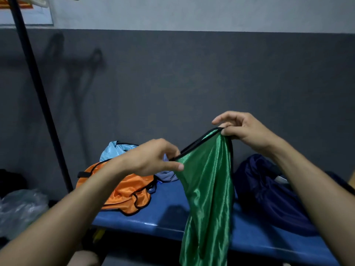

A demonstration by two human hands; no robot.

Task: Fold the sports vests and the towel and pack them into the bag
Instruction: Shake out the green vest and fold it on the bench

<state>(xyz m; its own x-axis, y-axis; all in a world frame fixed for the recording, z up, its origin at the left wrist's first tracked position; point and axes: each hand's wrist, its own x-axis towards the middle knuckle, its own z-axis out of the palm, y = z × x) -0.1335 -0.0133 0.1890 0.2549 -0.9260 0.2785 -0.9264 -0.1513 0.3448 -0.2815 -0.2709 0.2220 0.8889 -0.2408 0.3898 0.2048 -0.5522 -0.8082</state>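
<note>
Held up over the blue bench (pixel 201 223), the green vest (pixel 208 181) hangs from my left hand (pixel 153 158) and right hand (pixel 244 129), both pinching its black-trimmed edge; the navy bag (pixel 269 191) slumps behind, contents hidden.

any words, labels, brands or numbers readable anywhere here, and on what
None can be read.
Poster on the wall, top left: a red and yellow band and a pale sheet, print too blurred and cut off to read.
Green vest, held up by the left hand and right hand: no print shows.
Orange vest on the blue bench: no print shows.
</note>
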